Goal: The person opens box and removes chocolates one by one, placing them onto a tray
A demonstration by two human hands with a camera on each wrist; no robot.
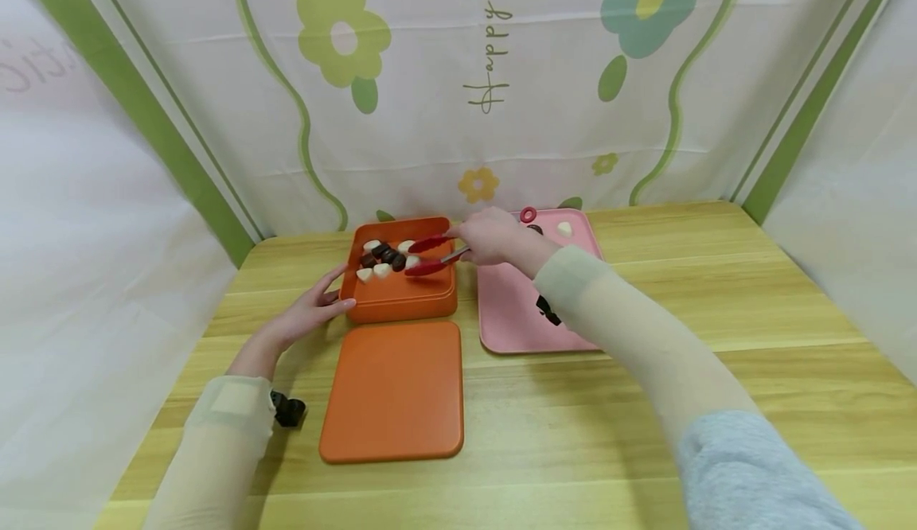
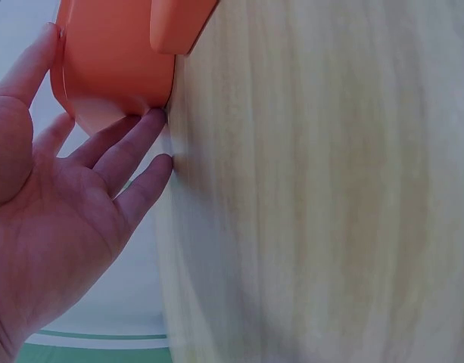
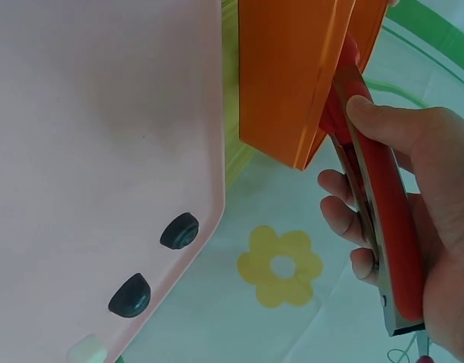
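My right hand (image 1: 493, 235) grips a pair of red-and-metal tongs (image 3: 390, 219), fingers and thumb on opposite arms. Their red tips reach into an orange box (image 1: 401, 307), on either side of a white chocolate (image 1: 411, 262). Inside the box, several dark brown chocolates (image 1: 390, 256) and white ones lie grouped towards the left and middle. My left hand (image 1: 311, 311) rests against the box's left side, thumb at the front corner. In the left wrist view its fingers (image 2: 129, 155) are spread and fairly straight against the orange wall.
An orange lid (image 1: 394, 395) lies flat in front of the box. To the right is a pink tray (image 1: 516, 319), partly under my right forearm, with dark chocolates (image 3: 131, 296) and a white chocolate (image 1: 564, 229) near its far edge. A printed curtain (image 1: 430, 140) hangs behind the wooden table (image 1: 573, 450).
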